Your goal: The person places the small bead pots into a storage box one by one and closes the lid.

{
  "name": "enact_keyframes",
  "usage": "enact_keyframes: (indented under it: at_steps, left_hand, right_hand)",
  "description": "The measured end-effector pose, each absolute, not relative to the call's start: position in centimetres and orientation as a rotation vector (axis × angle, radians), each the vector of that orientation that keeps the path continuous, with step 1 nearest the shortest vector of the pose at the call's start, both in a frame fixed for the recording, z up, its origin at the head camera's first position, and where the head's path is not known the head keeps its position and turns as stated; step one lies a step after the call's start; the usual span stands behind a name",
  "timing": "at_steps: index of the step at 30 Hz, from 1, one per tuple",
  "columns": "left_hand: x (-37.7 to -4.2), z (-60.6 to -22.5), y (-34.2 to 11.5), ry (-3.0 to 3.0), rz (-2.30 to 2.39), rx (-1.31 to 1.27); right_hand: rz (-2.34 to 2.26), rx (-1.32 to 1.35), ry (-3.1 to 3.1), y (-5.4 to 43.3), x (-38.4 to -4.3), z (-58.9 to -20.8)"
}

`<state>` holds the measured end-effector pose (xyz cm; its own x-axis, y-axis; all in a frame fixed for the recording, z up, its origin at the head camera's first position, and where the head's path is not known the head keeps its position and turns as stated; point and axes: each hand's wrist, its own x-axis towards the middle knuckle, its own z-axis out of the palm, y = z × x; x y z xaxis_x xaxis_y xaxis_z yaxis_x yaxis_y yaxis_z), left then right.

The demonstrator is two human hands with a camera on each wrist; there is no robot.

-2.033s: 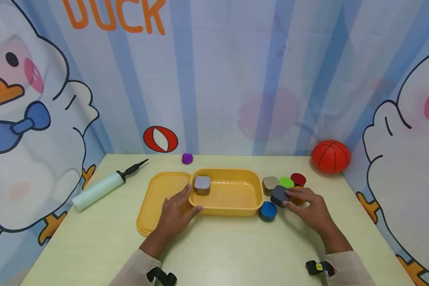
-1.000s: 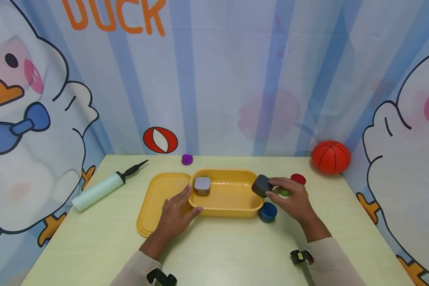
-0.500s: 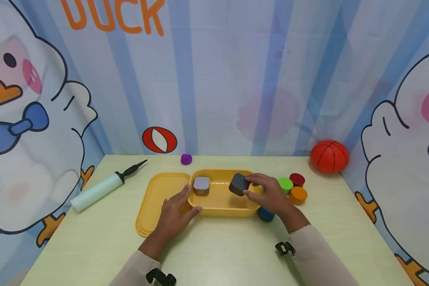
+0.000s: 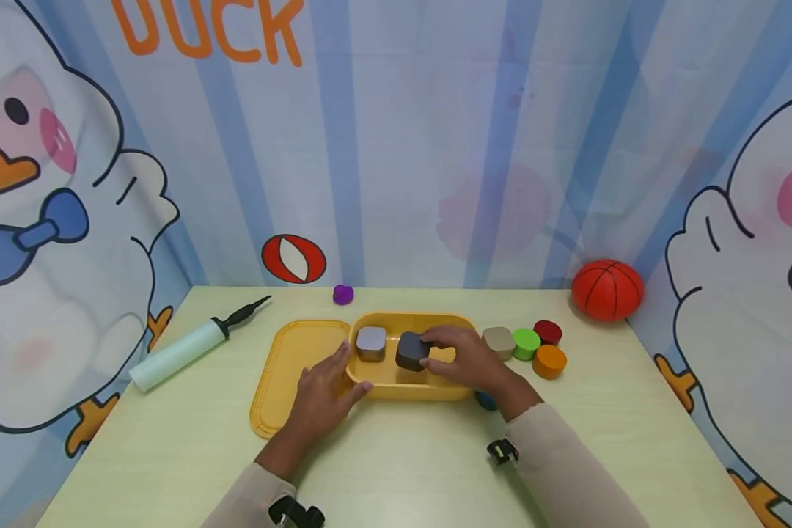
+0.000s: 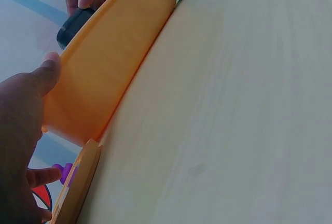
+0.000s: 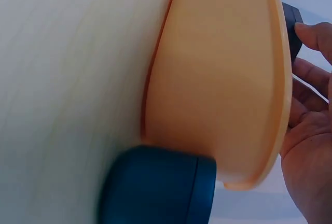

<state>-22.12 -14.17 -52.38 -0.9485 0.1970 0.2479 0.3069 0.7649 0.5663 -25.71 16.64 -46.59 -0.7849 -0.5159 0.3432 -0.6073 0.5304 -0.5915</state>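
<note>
The right hand (image 4: pixel 465 359) (head view) hides much of the blue jar (image 4: pixel 485 401).

The person's left arm in a beige long sleeve (image 4: pixel 249 500) slants forward and inward; its bare left hand (image 4: pixel 323 397) shows its back, thumb spread away from the extended fingers. The right arm in a beige long sleeve (image 4: pixel 564 469) angles leftward, its bare right hand (image 4: pixel 465 357) farther forward, thumb and fingertips pinching.

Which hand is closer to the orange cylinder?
Right. The right hand pinches the dark gray block over the yellow box, with the orange cylinder to its right. The left hand rests at the box's left end, farther off.
</note>
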Motion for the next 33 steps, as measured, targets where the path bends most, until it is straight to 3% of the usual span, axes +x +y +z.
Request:
enact_keyframes:
  at_steps: [33]
  left_hand:
    - [-22.2, -52.4, -14.1, -2.770, -0.950, -0.411]
  right_hand:
    - [1.168, 1.164, -2.858, 12.7, -27.9, -47.8]
